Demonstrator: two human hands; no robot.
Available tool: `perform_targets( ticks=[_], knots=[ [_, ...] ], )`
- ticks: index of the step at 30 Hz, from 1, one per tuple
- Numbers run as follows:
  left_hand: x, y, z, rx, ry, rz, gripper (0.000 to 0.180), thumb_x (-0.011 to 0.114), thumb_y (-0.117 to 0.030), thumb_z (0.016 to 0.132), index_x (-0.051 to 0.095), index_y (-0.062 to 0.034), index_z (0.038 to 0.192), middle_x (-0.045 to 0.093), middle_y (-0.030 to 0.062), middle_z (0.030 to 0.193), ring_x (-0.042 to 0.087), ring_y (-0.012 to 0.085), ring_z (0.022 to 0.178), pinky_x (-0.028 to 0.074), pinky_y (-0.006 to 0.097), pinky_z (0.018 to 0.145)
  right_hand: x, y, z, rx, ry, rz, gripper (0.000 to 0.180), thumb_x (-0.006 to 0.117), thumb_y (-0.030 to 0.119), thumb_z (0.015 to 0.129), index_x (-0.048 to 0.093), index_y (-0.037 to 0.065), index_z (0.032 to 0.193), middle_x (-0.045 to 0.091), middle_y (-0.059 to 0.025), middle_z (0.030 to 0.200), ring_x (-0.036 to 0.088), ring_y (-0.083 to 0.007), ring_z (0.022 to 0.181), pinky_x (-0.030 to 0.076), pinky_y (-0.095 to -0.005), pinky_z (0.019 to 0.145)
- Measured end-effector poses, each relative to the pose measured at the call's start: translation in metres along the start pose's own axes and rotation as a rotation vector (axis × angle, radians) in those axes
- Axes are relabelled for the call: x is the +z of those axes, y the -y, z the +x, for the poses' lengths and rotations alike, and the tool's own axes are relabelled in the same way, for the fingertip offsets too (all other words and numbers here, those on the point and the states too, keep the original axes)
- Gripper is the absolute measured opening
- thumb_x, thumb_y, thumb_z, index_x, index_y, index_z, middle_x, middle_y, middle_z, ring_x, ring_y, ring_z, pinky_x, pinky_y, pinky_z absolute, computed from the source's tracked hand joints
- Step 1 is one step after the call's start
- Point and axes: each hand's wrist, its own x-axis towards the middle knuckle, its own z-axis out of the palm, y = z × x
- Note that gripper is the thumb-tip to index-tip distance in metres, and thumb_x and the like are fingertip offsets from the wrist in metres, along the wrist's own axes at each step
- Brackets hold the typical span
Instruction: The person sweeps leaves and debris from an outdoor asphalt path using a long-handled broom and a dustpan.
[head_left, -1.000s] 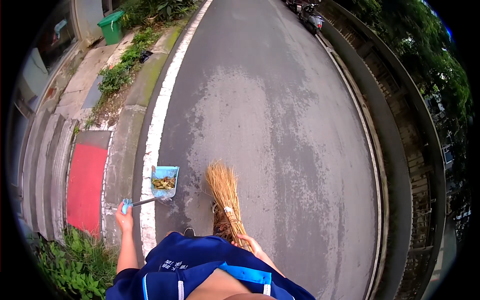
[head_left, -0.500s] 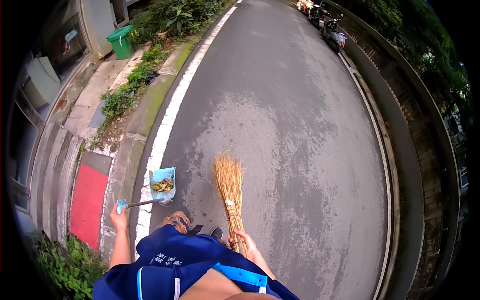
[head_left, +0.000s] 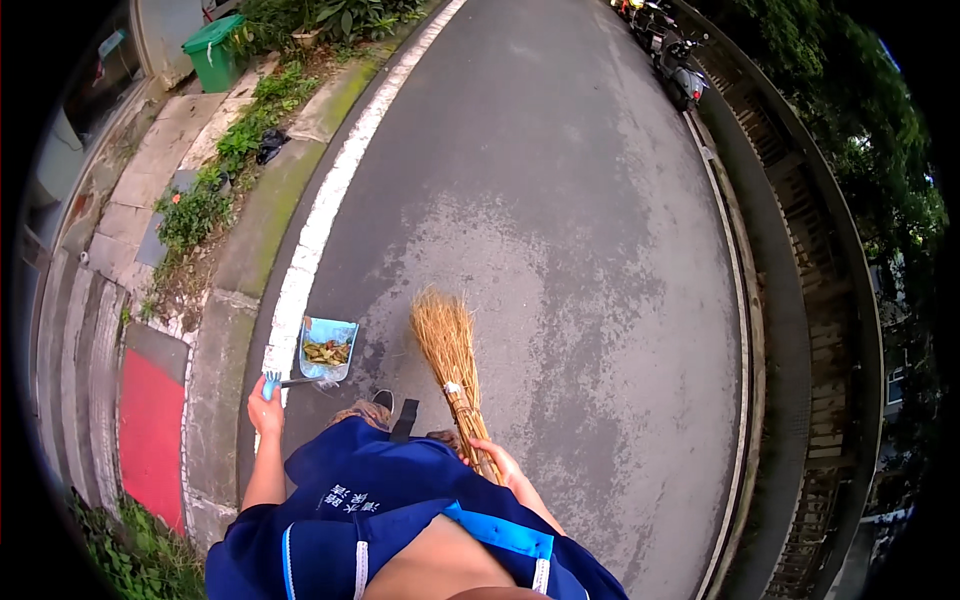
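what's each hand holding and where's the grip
The left hand grips the end of the handle of a blue dustpan with leaves in it. The right hand grips a straw broom on its bound stalk, below the bristles.

Grey asphalt road [head_left: 560, 200] with a white edge line [head_left: 330, 200]. Green bin [head_left: 212, 50] far up left, beside weeds [head_left: 195, 205] along a mossy kerb [head_left: 268, 215]. Red mat [head_left: 150, 435] lower left. Parked scooters [head_left: 672, 60] top right, by a fence [head_left: 800, 230].
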Motion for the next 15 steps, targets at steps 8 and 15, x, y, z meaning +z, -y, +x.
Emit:
perform_targets(
  ticks=[8,15],
  knots=[
    [0.074,-0.095,0.115,0.057,-0.007,-0.16,0.039,0.069,-0.012,0.077,0.063,-0.0018,0.114,0.068,0.0136,0.092,0.065,0.0198,0.081,0.048,0.032,0.076,0.032,0.133,0.034,-0.009,0.035,0.256,0.033,0.062,0.027,0.084,0.056,0.0,0.103,0.064,-0.0136,0.086,0.063,-0.0204,0.07,0.056,-0.0323,0.063],
    [0.148,-0.182,0.172,0.001,-0.073,-0.286,0.039,0.069,-0.007,0.078,0.061,0.0021,0.115,0.068,0.0101,0.095,0.062,0.0144,0.083,0.048,0.029,0.077,0.051,0.284,0.095,0.119,0.177,0.416,0.049,0.061,0.029,0.08,0.053,-0.005,0.114,0.066,-0.0118,0.087,0.063,-0.0223,0.07,0.056,-0.0294,0.067]
  ],
)
